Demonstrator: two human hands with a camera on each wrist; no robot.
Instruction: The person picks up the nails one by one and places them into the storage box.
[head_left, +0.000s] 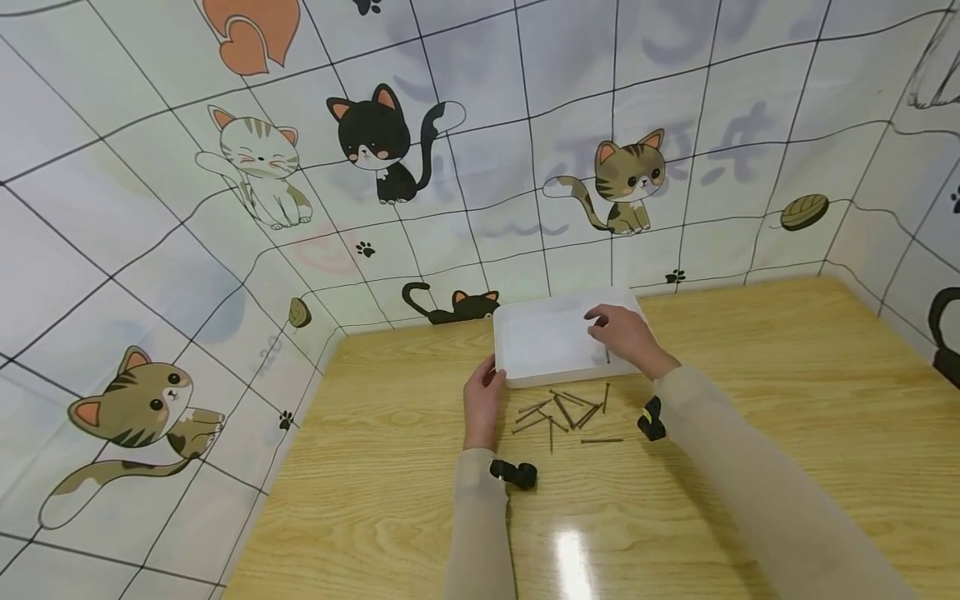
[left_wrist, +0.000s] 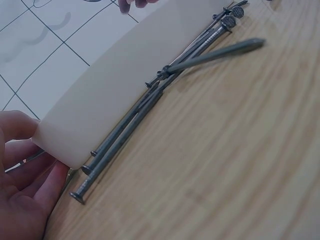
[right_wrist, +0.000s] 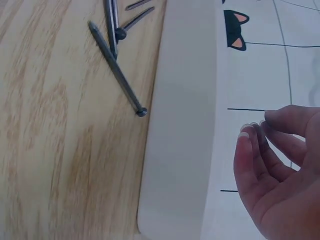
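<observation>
A shallow white tray (head_left: 551, 333) lies on the table against the wall. My left hand (head_left: 483, 404) grips its near left corner, the thumb at the rim and the other fingers around the outside in the left wrist view. My right hand (head_left: 626, 335) is over the tray's right part with loosely bent fingers (right_wrist: 242, 155); nothing shows between the fingertips. Below this hand, a dark nail (head_left: 608, 356) shows against the white inside. Several long steel nails (left_wrist: 117, 142) lie in a loose heap in front of the tray, some crossing. One nail (head_left: 602, 441) lies apart, nearest me.
The wooden table (head_left: 375, 500) has a light grain. Behind it and along both sides stand walls covered with a cat-and-grid print (head_left: 480, 208). A black wrist camera (head_left: 515, 474) sits on the left sleeve, another camera (head_left: 651, 419) on the right.
</observation>
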